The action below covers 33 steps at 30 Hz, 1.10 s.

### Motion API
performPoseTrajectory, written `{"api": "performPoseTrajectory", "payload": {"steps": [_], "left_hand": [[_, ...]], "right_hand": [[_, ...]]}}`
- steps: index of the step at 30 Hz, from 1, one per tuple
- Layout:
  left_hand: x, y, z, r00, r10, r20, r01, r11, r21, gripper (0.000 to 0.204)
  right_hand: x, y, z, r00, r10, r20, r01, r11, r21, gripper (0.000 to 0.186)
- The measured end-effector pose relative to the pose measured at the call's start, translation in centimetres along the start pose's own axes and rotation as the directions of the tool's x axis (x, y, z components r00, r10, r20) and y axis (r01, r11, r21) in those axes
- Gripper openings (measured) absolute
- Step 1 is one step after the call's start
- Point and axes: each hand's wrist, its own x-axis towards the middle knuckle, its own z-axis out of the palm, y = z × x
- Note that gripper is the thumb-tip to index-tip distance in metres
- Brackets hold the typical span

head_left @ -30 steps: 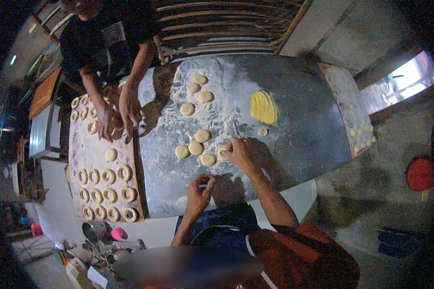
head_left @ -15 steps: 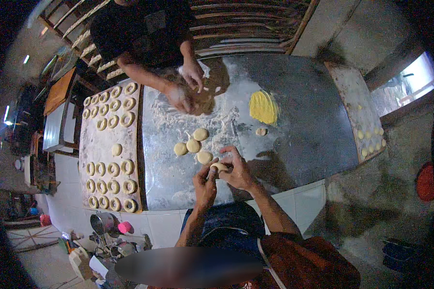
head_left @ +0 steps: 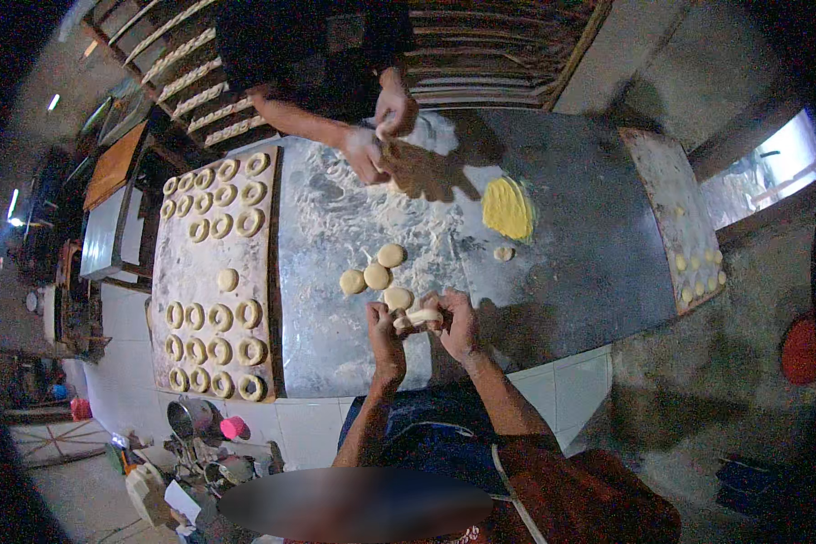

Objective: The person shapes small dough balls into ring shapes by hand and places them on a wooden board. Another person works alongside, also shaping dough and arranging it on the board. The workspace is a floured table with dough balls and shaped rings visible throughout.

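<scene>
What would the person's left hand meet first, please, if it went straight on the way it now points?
Past the dough piece it holds, the left hand would probably first meet the nearest dough round on the table, though the hand's height is hard to judge.

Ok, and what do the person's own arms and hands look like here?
The left hand and right hand are both ungloved, and the forearms are bare, with no cables visible. A loose reddish-brown sleeve covers the right upper arm, apparently ending near the elbow. The left sleeve cannot be made out.
</scene>
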Motion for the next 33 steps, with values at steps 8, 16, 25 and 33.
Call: {"api": "performPoseTrajectory", "payload": {"steps": [8, 16, 25, 33], "left_hand": [[3.0, 1.6, -5.8, 0.975, 0.158, -0.154, -0.202, 0.920, -0.336, 0.030], [4.5, 8.3, -15.6, 0.917, 0.274, -0.291, -0.350, 0.902, -0.254, 0.024], [3.5, 15.3, -32.4, 0.584, 0.611, -0.535, -0.460, 0.792, 0.402, 0.040], [-1.0, 24.3, -40.6, 0.411, 0.715, -0.565, -0.289, 0.690, 0.664, 0.031]], "right_hand": [[1.1, 1.6, 9.3, 0.832, -0.434, 0.346, 0.522, 0.401, -0.752, 0.037], [3.1, 4.4, 21.2, 0.959, -0.008, 0.283, 0.183, 0.779, -0.600, 0.055], [1.8, 7.7, 40.0, 0.563, -0.005, 0.827, 0.628, 0.653, -0.423, 0.047], [3.6, 17.8, 50.4, 0.297, 0.360, 0.885, 0.264, 0.859, -0.438, 0.039]]}}
